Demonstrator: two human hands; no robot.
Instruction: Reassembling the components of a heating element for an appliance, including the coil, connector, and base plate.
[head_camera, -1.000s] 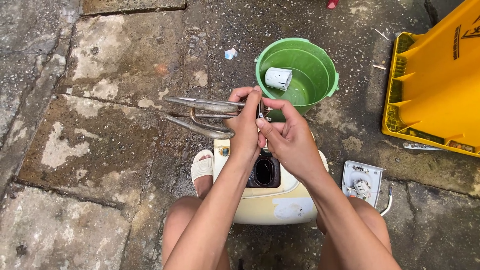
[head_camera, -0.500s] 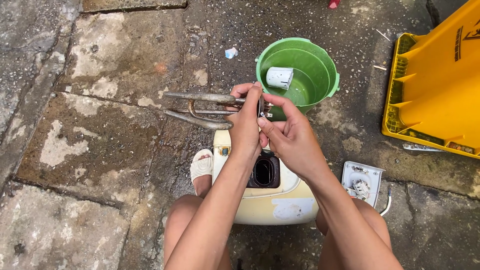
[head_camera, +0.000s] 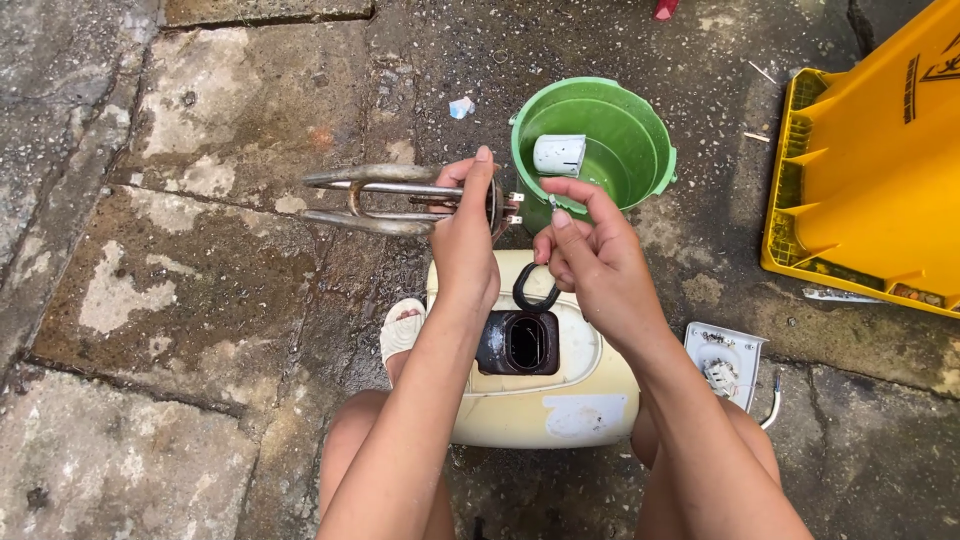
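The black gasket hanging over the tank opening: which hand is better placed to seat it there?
Probably the right hand. It already pinches the gasket, which hangs just above the tank opening. The left hand is busy gripping the heating element, held out to the left.

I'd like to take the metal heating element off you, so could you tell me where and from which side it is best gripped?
Probably the bare looped tubes of the heating element, coming from the left. They stick out free over the stone floor, while the left hand already covers the flange end and the right hand works at its terminals.
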